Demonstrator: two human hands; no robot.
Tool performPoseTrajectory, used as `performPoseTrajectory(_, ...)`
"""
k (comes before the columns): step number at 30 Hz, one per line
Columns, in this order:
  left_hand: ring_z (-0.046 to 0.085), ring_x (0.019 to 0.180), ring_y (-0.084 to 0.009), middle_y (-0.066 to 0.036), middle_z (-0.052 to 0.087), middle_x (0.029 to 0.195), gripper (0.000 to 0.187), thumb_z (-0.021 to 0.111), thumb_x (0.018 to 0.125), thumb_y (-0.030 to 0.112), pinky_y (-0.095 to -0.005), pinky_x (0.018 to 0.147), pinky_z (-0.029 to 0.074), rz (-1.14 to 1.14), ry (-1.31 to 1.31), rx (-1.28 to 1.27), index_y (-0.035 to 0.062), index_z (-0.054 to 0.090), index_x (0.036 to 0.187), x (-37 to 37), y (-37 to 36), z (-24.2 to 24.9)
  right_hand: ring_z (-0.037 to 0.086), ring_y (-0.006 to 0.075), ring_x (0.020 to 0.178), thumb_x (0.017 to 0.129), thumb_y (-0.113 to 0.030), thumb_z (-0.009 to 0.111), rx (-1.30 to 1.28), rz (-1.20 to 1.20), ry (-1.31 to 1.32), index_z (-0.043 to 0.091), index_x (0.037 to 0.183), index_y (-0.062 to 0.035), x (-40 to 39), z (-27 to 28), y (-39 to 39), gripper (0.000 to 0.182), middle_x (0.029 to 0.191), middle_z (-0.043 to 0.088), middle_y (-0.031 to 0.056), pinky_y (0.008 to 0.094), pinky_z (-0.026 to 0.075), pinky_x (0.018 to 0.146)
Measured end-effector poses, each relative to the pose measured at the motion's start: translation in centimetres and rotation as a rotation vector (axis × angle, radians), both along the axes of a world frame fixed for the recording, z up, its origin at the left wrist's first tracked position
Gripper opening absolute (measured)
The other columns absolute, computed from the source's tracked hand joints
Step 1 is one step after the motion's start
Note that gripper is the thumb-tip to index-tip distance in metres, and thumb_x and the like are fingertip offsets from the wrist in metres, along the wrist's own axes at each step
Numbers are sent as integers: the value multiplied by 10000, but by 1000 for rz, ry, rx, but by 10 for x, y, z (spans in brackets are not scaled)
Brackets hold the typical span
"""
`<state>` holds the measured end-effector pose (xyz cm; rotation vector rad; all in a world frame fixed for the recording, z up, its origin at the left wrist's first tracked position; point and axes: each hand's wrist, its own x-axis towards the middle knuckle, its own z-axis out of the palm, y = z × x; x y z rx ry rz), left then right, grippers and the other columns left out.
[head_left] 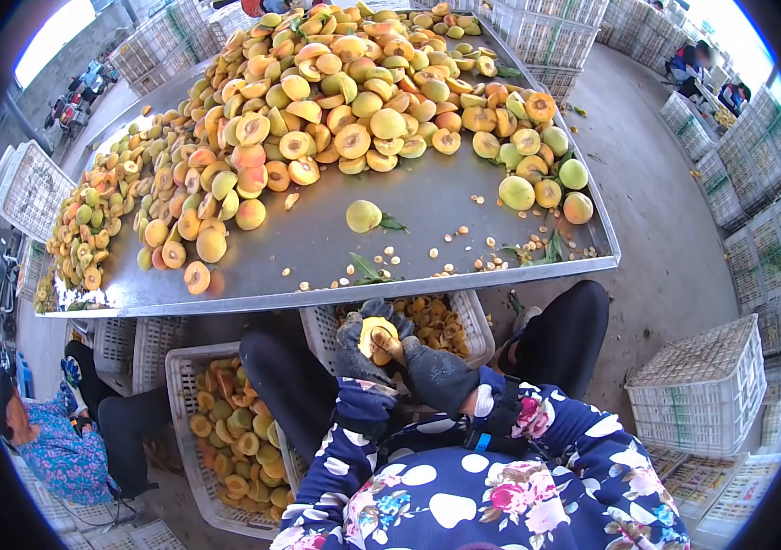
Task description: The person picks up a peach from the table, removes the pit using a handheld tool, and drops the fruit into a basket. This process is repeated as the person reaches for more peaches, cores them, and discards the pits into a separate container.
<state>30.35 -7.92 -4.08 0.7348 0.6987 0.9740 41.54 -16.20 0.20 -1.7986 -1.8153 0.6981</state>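
Observation:
In my left hand (360,346), which wears a dark grey glove, a yellow peach half (378,335) is gripped with its cut face up. My right hand (441,374), also gloved, is closed beside it. A short brown piece reaches from the right fingers onto the peach's cut face; I cannot tell what it is. Both hands are over a white plastic crate (479,335) between my knees, which holds cut yellow peach pieces (432,323).
A metal table (308,243) bears a large heap of peaches (335,101), many halved, plus scattered pits and leaves. Another crate (175,385) of peach halves stands at my left. Stacked crates (698,385) are at right. A person (65,440) sits at left; others work far right.

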Motion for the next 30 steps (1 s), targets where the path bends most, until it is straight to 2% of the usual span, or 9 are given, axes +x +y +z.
performPoseTrajectory(8,565,931,-272,-164,562,1060,411,333,914,284,-387,862,454,-111,-302,-361,-40,498,1108,-5,0,10,567,358,517,773,-213,580,-77,62,139,401,1024,35,-1,12,-3,396,579,552,205,422,428,440)
performPoseTrajectory(10,563,943,-268,-164,569,1047,388,358,904,259,-377,872,449,-306,335,302,-46,502,1097,-15,7,3,563,363,520,781,-223,573,-81,112,164,386,1036,50,1,6,-5,417,576,544,212,425,421,440)
performPoseTrajectory(12,566,941,-264,-161,580,1022,361,384,892,231,-366,871,450,-380,429,392,-50,509,1081,-19,8,0,566,353,549,790,-254,557,-179,157,147,393,1047,57,2,5,-6,435,631,552,215,419,429,473)
performPoseTrajectory(16,580,906,-266,-152,598,972,323,429,869,195,-355,847,465,-412,101,37,-55,522,1051,-19,11,1,536,284,529,838,-410,438,-469,236,284,442,1001,-18,7,-5,-1,425,712,548,172,373,411,455)
performPoseTrajectory(19,588,886,-274,-159,596,977,322,437,869,196,-354,838,472,-428,-150,-356,-57,523,1049,-21,15,-13,500,224,518,863,-516,312,-1099,-198,1016,468,946,-86,9,20,8,466,733,527,109,343,384,414)
performPoseTrajectory(21,582,895,-267,-143,590,1001,336,425,875,237,-359,847,461,-410,-274,-546,-20,515,1071,-23,19,-34,492,199,544,869,-545,265,-1248,-278,1123,476,933,-101,10,31,11,495,748,518,81,340,383,422)
performPoseTrajectory(23,567,924,-247,-104,583,1034,361,402,884,315,-368,871,436,-420,-205,-477,56,502,1115,-27,19,-58,492,186,572,875,-548,251,-973,47,722,476,934,-100,16,21,4,505,741,509,64,348,388,435)
performPoseTrajectory(25,564,927,-271,-137,575,1043,393,376,890,319,-394,868,438,-439,22,-104,22,484,1124,-26,16,-54,476,178,529,878,-535,259,-1078,-96,798,471,939,-99,13,22,8,488,727,500,63,334,391,414)
performPoseTrajectory(30,566,921,-301,-184,572,1026,385,431,865,271,-403,849,454,-382,-221,-574,-32,496,1094,-20,9,-11,446,162,449,892,-477,251,-1083,-107,838,461,931,-84,10,11,8,447,687,478,51,296,376,344)
